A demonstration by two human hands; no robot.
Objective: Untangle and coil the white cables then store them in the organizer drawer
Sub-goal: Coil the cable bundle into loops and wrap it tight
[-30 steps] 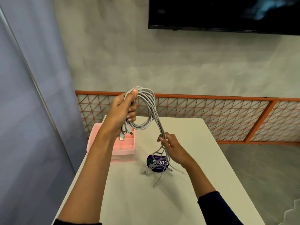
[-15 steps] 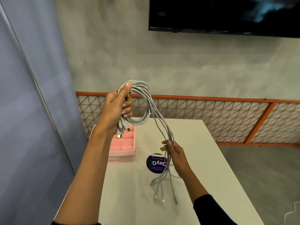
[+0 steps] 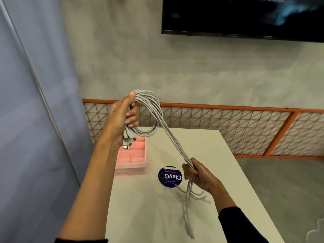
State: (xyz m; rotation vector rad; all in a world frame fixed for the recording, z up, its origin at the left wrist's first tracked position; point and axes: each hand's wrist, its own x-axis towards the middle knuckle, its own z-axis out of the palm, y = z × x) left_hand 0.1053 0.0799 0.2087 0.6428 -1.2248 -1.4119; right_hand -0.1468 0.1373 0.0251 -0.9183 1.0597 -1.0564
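Compartments of the pink organizer drawer (image 3: 135,158) are facing up on the white table (image 3: 210,155), partly hidden behind my left hand (image 3: 121,118). I am gripping the looped white cables (image 3: 164,127) in that raised hand, their plugs (image 3: 128,139) dangling over the drawer. My right hand (image 3: 198,174) is curling round the strands lower down, loose ends trailing beside a purple sticker (image 3: 170,176).

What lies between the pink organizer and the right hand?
The head view shows a round purple sticker on the table, between the pink organizer and the right hand.
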